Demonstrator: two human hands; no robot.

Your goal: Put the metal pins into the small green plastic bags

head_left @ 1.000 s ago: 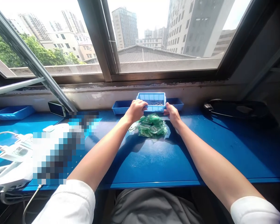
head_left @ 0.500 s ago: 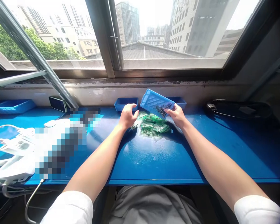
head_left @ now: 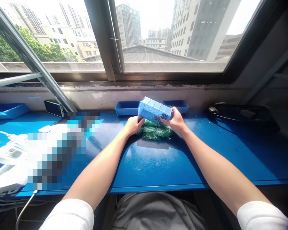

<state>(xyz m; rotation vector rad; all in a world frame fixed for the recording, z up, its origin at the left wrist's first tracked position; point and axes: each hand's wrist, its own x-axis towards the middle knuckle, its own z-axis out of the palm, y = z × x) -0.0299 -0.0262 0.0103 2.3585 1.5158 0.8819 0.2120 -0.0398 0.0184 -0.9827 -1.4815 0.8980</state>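
A small blue plastic bin (head_left: 153,107) is held tilted above the table. Thin metal pieces like nails or screws (head_left: 158,118) lie heaped along its lower side. My right hand (head_left: 176,122) grips the bin's right end, the thumb pressing inside near the metal pieces. At the lower left corner, my left hand (head_left: 133,125) has its thumb and fingers closed on the bin's edge; some fingertips are hidden. Below the bin, a pile of green-printed clear plastic packets (head_left: 156,131) lies on the table, partly covered by the bin and hands.
Behind stand two blue bins, one at left (head_left: 126,108) and one at right (head_left: 179,105) with thin pieces inside. A phone (head_left: 54,108) leans by the metal frame post. White chargers and cables (head_left: 12,153) cover the left side. A black case (head_left: 240,116) lies at right.
The bin has come slightly left and been tipped, so its outer ribbed wall shows. My left hand has gone from open fingers beside the bin to closed at its corner.
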